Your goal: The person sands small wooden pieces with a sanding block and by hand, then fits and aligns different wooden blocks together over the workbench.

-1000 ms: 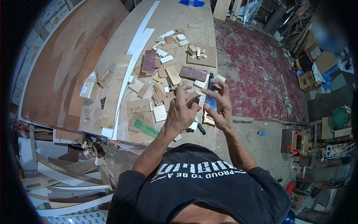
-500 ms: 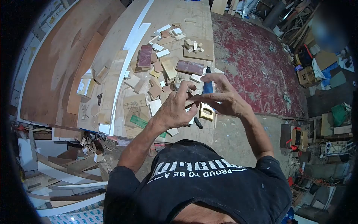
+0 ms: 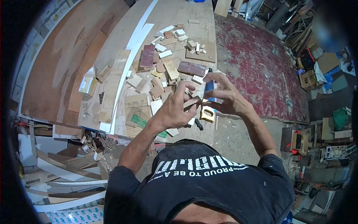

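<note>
My left hand (image 3: 178, 108) is closed, with thumb and fingers pinching a small brownish piece of wood (image 3: 192, 101) above the bench. Its exact shape is partly covered by the fingers. From the other side, my right hand (image 3: 228, 98) meets the right end of that piece with its thumb and a fingertip; its index finger is raised and curved apart. Under the right hand lies a handsaw with a blue blade (image 3: 209, 87) and a pale yellow handle (image 3: 207, 114). A dark-handled tool (image 3: 199, 124) rests beside the handle.
Loose wood offcuts (image 3: 170, 70) and dark red blocks (image 3: 191, 68) cover the workbench (image 3: 179, 13). A small board (image 3: 201, 55) carries several little blocks. A green strip (image 3: 138, 120) and a long white strip (image 3: 128, 61) lie left. Red flooring (image 3: 253, 71) is beyond the right edge.
My right hand's fingers have shifted slightly and spread further apart around the end of the small piece. My left hand keeps its pinch. The whole view has moved a little.
</note>
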Available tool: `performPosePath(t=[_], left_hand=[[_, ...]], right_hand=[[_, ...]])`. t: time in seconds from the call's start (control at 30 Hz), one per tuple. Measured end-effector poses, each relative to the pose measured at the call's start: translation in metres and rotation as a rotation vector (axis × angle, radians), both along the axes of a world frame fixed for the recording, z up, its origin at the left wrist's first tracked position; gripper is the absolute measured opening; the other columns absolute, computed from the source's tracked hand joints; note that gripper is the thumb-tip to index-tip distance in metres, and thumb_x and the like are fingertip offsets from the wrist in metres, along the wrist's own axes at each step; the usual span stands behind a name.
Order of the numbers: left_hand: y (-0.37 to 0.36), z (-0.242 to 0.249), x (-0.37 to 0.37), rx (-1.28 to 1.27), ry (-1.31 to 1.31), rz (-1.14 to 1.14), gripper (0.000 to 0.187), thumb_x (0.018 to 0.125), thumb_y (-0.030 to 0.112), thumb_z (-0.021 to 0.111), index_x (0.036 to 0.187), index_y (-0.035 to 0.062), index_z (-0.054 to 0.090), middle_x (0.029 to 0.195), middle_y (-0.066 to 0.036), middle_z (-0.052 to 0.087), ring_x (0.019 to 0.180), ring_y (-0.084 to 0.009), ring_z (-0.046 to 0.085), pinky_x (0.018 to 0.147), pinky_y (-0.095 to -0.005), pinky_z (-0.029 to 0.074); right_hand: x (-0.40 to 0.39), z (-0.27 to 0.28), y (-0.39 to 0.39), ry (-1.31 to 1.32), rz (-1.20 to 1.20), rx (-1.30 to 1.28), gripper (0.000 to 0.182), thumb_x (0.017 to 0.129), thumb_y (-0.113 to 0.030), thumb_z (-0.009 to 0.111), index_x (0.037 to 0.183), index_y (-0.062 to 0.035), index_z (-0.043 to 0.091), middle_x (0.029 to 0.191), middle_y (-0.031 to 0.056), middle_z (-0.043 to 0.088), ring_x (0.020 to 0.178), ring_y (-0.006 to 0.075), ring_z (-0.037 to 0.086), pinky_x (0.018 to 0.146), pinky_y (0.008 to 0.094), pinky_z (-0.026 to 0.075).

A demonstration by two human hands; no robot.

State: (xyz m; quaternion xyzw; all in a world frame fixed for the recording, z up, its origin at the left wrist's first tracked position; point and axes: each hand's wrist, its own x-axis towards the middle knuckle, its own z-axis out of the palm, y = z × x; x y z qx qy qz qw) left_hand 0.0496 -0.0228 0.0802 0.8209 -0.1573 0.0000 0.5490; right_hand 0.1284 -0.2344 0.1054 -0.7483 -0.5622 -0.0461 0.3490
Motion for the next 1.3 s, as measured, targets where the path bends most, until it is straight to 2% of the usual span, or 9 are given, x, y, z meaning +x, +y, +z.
performPosePath(t=[0.1, 0.33, 0.6, 0.87, 0.9, 1.0, 1.07, 1.17, 1.3], left_hand=[[0.001, -0.012, -0.001, -0.050, -0.029, 0.008, 0.050, 0.078, 0.006, 0.062, 0.120, 0.0001, 0.036, 0.083, -0.020, 0.065, 0.079, -0.0325, 0.069, 0.070, -0.0393, 0.054], [0.003, -0.016, -0.004, -0.419, 0.122, 0.007, 0.043, 0.087, 0.003, 0.057, 0.121, 0.0016, 0.032, 0.085, -0.015, 0.067, 0.081, -0.0144, 0.065, 0.070, -0.0276, 0.051], [-0.015, -0.031, -0.011, -0.867, 0.334, -0.001, 0.031, 0.096, 0.009, 0.050, 0.125, -0.0003, 0.043, 0.096, -0.011, 0.067, 0.073, -0.0086, 0.060, 0.065, -0.0221, 0.049], [-0.022, -0.061, -0.003, -1.275, 0.295, 0.192, 0.027, 0.101, 0.021, 0.049, 0.123, 0.0060, 0.051, 0.119, -0.015, 0.062, 0.091, -0.0172, 0.064, 0.084, -0.0334, 0.054], [-0.026, -0.056, -0.005, -1.332, 0.304, 0.221, 0.027, 0.100, 0.020, 0.050, 0.123, 0.0055, 0.050, 0.120, -0.014, 0.060, 0.092, -0.0182, 0.064, 0.087, -0.0359, 0.053], [-0.019, -0.062, -0.010, -1.218, 0.264, 0.212, 0.026, 0.099, 0.017, 0.053, 0.122, 0.0042, 0.050, 0.115, -0.011, 0.061, 0.092, -0.0186, 0.065, 0.089, -0.0375, 0.053], [-0.010, -0.068, -0.011, -1.110, 0.227, 0.234, 0.024, 0.097, 0.019, 0.058, 0.117, 0.0050, 0.055, 0.112, -0.009, 0.063, 0.106, -0.0181, 0.061, 0.092, -0.0391, 0.052], [0.004, -0.074, -0.012, -1.010, 0.234, 0.216, 0.017, 0.095, 0.019, 0.061, 0.107, 0.0055, 0.060, 0.096, -0.004, 0.066, 0.091, -0.0156, 0.066, 0.081, -0.0353, 0.056], [0.009, -0.086, -0.013, -1.081, 0.230, 0.292, 0.018, 0.095, 0.020, 0.061, 0.110, 0.0085, 0.060, 0.102, -0.006, 0.067, 0.093, -0.0157, 0.066, 0.084, -0.0380, 0.056]], right_hand=[[0.001, -0.005, 0.000, -0.019, -0.004, 0.002, 0.039, 0.077, -0.016, 0.077, 0.115, -0.0247, 0.071, 0.129, 0.0113, 0.050, 0.115, 0.0288, 0.052, 0.095, 0.0432, 0.046], [-0.011, -0.029, 0.006, 0.105, -0.048, 0.160, 0.051, 0.070, -0.014, 0.083, 0.119, -0.0233, 0.070, 0.140, 0.0133, 0.044, 0.116, 0.0245, 0.049, 0.096, 0.0402, 0.041], [-0.027, -0.047, -0.008, 0.257, -0.142, 0.421, 0.030, 0.077, -0.010, 0.075, 0.107, -0.0108, 0.074, 0.131, 0.0111, 0.047, 0.113, 0.0217, 0.050, 0.091, 0.0366, 0.042], [-0.080, -0.081, 0.025, 1.036, -0.290, 0.456, 0.052, 0.082, -0.009, 0.073, 0.126, -0.0013, 0.046, 0.120, 0.0124, 0.052, 0.105, 0.0183, 0.055, 0.086, 0.0312, 0.048], [-0.080, -0.089, 0.036, 0.861, -0.274, 0.450, 0.057, 0.083, -0.006, 0.072, 0.129, -0.0027, 0.039, 0.122, 0.0140, 0.051, 0.108, 0.0181, 0.054, 0.082, 0.0302, 0.052], [-0.090, -0.086, 0.035, 1.162, -0.314, 0.532, 0.056, 0.083, -0.002, 0.069, 0.130, -0.0026, 0.037, 0.125, 0.0150, 0.050, 0.112, 0.0172, 0.052, 0.074, 0.0268, 0.054], [-0.088, -0.082, 0.026, 1.055, -0.379, 0.431, 0.055, 0.085, 0.002, 0.060, 0.133, -0.0051, 0.035, 0.117, 0.0143, 0.057, 0.089, 0.0138, 0.059, 0.062, 0.0246, 0.051], [-0.079, -0.075, 0.016, 1.102, -0.387, 0.431, 0.052, 0.086, -0.001, 0.058, 0.134, -0.0067, 0.037, 0.112, 0.0141, 0.059, 0.075, 0.0111, 0.057, 0.056, 0.0228, 0.049], [-0.068, -0.070, 0.006, 1.234, -0.300, 0.618, 0.037, 0.094, -0.013, 0.052, 0.129, -0.0030, 0.042, 0.109, 0.0160, 0.062, 0.076, 0.0198, 0.066, 0.058, 0.0272, 0.051]])
